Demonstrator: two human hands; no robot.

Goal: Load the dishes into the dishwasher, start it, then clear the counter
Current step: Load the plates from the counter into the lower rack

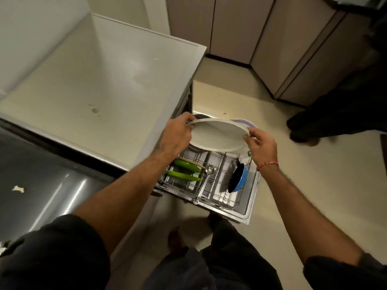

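A large white plate (217, 136) is held tilted over the pulled-out dishwasher rack (211, 195). My left hand (177, 137) grips its left rim and my right hand (261, 146) pinches its right rim. In the rack stand two green plates (186, 171), a steel ladle (209, 171) and a blue bowl with a black inside (237, 178). Behind the white plate a pale plate with a bluish edge (244, 122) shows partly.
The dishwasher stands under a pale counter (94, 84) on my left, beside a steel sink surface (41, 185). Another person's dark legs and feet (326, 120) stand on the floor at the right. Beige cabinets (282, 49) line the back.
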